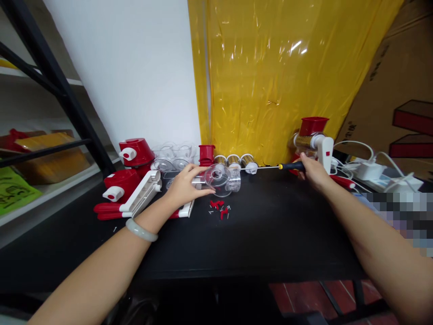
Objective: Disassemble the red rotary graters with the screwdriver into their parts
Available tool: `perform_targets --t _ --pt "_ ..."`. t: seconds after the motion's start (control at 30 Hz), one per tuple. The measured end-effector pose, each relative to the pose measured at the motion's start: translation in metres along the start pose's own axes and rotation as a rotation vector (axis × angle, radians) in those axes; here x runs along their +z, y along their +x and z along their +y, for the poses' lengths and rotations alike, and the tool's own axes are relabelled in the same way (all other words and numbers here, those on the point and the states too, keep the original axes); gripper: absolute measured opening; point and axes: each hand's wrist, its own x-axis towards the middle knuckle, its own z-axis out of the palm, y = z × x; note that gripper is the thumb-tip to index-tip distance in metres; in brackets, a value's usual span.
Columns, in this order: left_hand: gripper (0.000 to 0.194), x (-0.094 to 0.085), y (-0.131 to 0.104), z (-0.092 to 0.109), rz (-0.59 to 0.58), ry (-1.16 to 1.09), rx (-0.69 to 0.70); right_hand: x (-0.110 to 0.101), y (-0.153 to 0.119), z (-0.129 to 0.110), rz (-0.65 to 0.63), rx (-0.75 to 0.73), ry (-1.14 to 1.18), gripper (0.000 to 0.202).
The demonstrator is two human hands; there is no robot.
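My left hand (187, 184) is closed round a clear plastic housing (219, 178) with a round flange, lying on its side on the black table. In my right hand (313, 170) is a screwdriver (292, 166) with a black and yellow handle. Its long shaft points left, and the tip is near or inside the housing's right end; I cannot tell whether it touches. Small red plastic parts (223, 213) and several loose screws (228, 207) lie in front of the housing. Behind it stand metal grater drums (234, 161) and a red hopper (206, 155).
Red bases with white knobs (126, 185) and white-and-red crank handles (140, 196) lie at the left. More clear housings (174, 155) stand by the wall. An assembled red and white grater (314, 140) stands at the right, beside white chargers and cables (370, 170). The black table (243, 248) has a front edge.
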Motion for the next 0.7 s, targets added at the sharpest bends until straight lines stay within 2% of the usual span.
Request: perform_targets --t 0.1,0.2,0.37,0.47,0.53,0.7 --pt "0.065 0.0 0.0 0.0 -0.004 0.007 -0.009 0.0 -0.001 0.002 -0.056 -0.022 -0.052 0.024" --pt "0.066 0.0 0.0 0.001 -0.017 0.001 -0.012 0.003 -0.006 -0.004 -0.077 0.027 0.075 0.003" --pt "0.066 0.001 0.0 0.002 -0.021 -0.006 -0.011 0.005 -0.007 -0.006 -0.085 0.086 0.183 0.006" --pt "0.065 0.001 0.0 0.001 -0.02 0.001 0.0 0.002 -0.002 0.001 -0.031 0.097 0.087 0.032" --pt "0.065 0.001 -0.001 0.0 -0.023 0.014 0.001 0.001 0.0 0.005 -0.001 0.085 -0.006 0.04" --pt "0.069 0.0 -0.001 -0.002 -0.034 0.063 -0.025 0.001 -0.002 0.004 -0.046 0.033 -0.04 0.028"
